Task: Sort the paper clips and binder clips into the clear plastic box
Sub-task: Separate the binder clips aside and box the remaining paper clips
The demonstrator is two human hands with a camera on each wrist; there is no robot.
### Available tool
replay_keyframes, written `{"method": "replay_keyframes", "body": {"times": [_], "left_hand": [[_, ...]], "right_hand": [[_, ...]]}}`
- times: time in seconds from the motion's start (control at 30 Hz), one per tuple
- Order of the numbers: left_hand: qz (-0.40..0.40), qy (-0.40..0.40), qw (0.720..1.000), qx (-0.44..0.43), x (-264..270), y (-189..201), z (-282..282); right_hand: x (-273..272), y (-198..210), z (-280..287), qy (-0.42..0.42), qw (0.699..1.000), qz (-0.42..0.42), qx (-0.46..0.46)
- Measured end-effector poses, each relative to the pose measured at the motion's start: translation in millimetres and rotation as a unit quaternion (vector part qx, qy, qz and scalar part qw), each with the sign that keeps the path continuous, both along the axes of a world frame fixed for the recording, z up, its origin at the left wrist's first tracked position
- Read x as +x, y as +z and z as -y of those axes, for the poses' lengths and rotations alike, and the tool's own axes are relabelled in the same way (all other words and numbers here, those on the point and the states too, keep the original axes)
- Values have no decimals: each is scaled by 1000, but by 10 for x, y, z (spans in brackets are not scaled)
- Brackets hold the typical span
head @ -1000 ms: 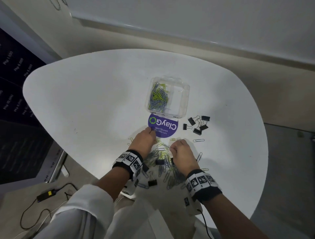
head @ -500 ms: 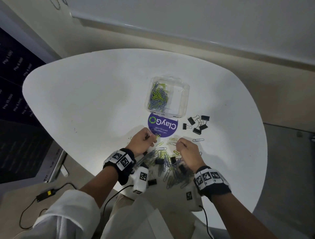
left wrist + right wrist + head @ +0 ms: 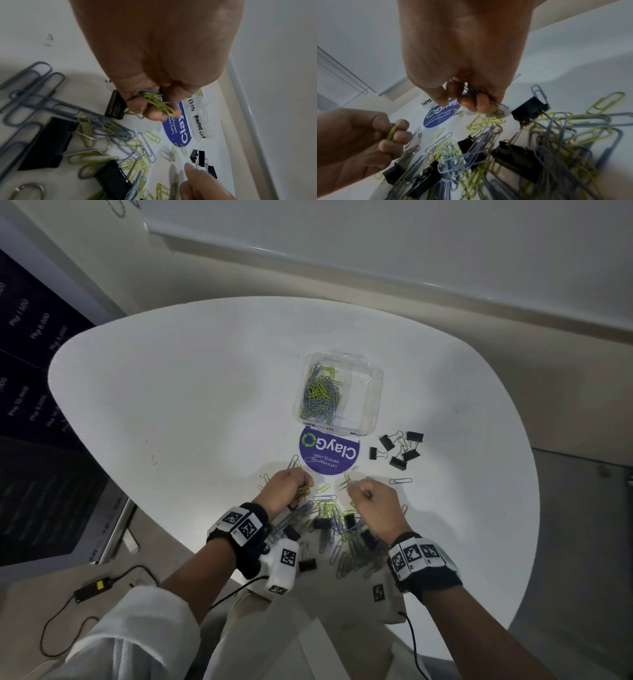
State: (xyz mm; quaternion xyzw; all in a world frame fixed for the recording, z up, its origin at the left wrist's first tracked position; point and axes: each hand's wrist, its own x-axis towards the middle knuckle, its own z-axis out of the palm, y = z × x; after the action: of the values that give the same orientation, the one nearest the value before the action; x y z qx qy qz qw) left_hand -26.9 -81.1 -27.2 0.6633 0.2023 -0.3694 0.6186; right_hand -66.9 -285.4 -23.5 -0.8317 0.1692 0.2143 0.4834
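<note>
A clear plastic box [image 3: 371, 392] stands on the white table [image 3: 191, 392], with yellow and grey paper clips [image 3: 320, 397] in its left compartment and its right one bare. A mixed pile of paper clips and black binder clips [image 3: 337, 529] lies near the table's front edge. My left hand [image 3: 291, 489] hovers over the pile's left end and grips a bunch of yellow and grey paper clips [image 3: 158, 103]. My right hand [image 3: 371, 496] is curled over the pile's right side and holds a few grey paper clips [image 3: 475, 90].
Several black binder clips [image 3: 399, 448] lie grouped right of a round purple sticker [image 3: 329, 453] below the box. A single grey paper clip [image 3: 400, 481] lies by my right hand. The table's curved front edge is just under my wrists.
Both hands have shifted slightly away from me over the pile and picked up more paper clips. The box and the binder clip group have not moved.
</note>
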Motion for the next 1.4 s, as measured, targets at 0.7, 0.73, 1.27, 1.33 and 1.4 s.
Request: {"method": "replay_keyframes", "body": {"times": [0.7,0.73,1.27,1.33,1.4], "left_hand": [[294,-366,830,301,-90,-28,195],[297,-383,820,304,-83,-32,211],[160,-179,954,181,-110,77,29],[142,-158,963,166,-114,66,-10],[133,-137,971,145,-121,59,-42]], "right_hand": [[-71,-143,-96,160,977,45,-135],[-73,-146,-93,161,977,42,-131],[-8,-11,-21,-108,991,-33,68],[35,-9,-37,-120,988,-43,92],[80,-12,-49,-124,986,-53,97]]}}
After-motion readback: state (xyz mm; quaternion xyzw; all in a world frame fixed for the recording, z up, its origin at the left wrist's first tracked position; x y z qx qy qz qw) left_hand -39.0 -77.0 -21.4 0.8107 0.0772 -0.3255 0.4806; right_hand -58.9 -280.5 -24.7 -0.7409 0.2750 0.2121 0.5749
